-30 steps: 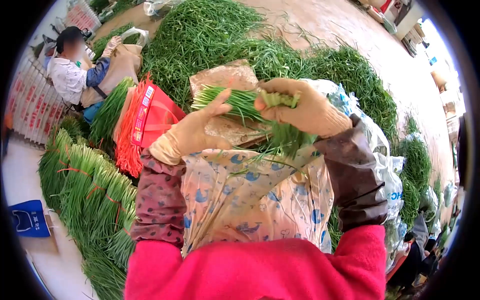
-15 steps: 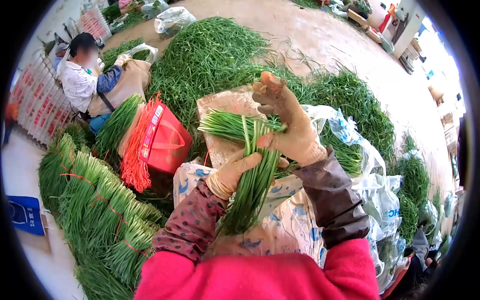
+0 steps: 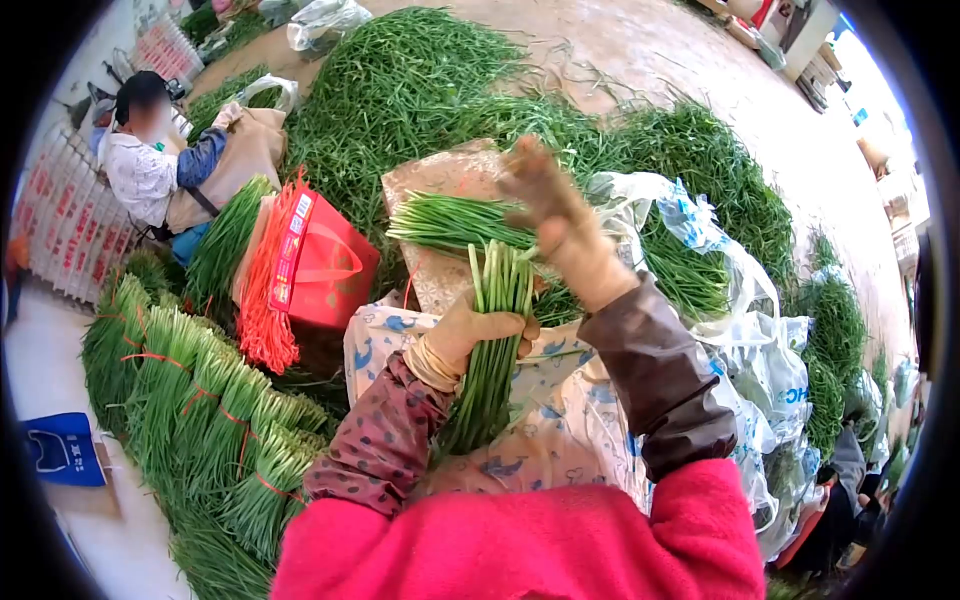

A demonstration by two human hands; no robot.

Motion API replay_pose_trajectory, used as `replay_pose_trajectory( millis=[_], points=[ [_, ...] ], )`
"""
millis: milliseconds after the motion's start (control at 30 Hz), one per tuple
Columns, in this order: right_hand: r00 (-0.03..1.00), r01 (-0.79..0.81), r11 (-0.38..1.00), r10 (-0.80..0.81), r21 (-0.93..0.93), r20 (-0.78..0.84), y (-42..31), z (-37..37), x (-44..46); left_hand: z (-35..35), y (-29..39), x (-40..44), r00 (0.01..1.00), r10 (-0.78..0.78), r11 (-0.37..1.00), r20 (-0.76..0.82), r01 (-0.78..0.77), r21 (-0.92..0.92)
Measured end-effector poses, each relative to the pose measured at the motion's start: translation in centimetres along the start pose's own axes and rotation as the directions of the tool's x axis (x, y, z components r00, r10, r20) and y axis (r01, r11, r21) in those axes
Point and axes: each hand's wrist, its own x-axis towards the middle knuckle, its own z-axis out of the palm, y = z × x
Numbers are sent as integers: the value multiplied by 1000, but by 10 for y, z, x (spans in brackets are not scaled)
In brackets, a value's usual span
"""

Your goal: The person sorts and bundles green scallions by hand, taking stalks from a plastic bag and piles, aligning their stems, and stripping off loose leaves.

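Note:
My left hand [image 3: 472, 335], in a pale glove, is wrapped round a bunch of garlic chives [image 3: 497, 300]. Their pale cut ends point up and away, and the green leaves hang toward my lap. Up and to the right, my right hand [image 3: 560, 215] is raised in a soiled glove, apart from that bunch; motion blurs it, but the fingers look stretched out with nothing in them. Behind the held bunch, more garlic chives [image 3: 455, 220] lie across a patterned board [image 3: 425, 275], partly behind my right fingers. A whale-print cloth [image 3: 570, 440] covers my lap.
Tied chive bundles [image 3: 200, 400] line the left side, beside a red bag [image 3: 335, 265] with red ties [image 3: 265, 310] over its edge. Loose greens [image 3: 400, 90] are heaped ahead. Plastic bags [image 3: 745, 290] stand at right. Another person [image 3: 150, 165] sits at upper left.
My right hand has come off the bunch and moved slightly up and away. The bunch in my left hand now stands more upright, its stalks gathered closer. The view has shifted slightly.

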Motion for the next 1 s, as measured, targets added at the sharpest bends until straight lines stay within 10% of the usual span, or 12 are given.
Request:
replay_pose_trajectory(
  millis=[133, 233, 333, 433, 667, 733, 800, 1000],
  points=[
    [921, 157, 988, -143, 9, -362, -11, -10, -3, -10, -4, 7, 994, 39, 999, -102, -43, -29],
    [899, 375, 766, -437, -522, 4, 2, 1, -13, -9, -2, 10, 987, 15, 996, -163, 0, 91],
    [998, 50, 874, -31, -483, 48, -15, 24, -19, -10, -5, 12, 994, 84, 955, -68, -61, 289],
    [990, 66, 966, -32, -249, 137, 1, 23, -22, -10, 2, 3, 997, -6, 975, 72, -11, 224],
    [944, 289, 865, -187, -410, 272, 7, 25, -7, -1, 16, -7, 1000, -6, 985, -2, 6, 171],
    [910, 169, 890, 24, -424, 413, -15, 16, 5, -8, 23, 1, 1000, -18, 960, 17, 12, 281],
    [890, -42, 945, 183, -325, 418, -28, 3, 15, 0, 37, 7, 998, 51, 933, 35, -60, 354],
    [937, 210, 803, -2, -558, 350, -53, 1, 37, 5, 64, 22, 945, 285, 954, -162, -263, 144]
  ],
)
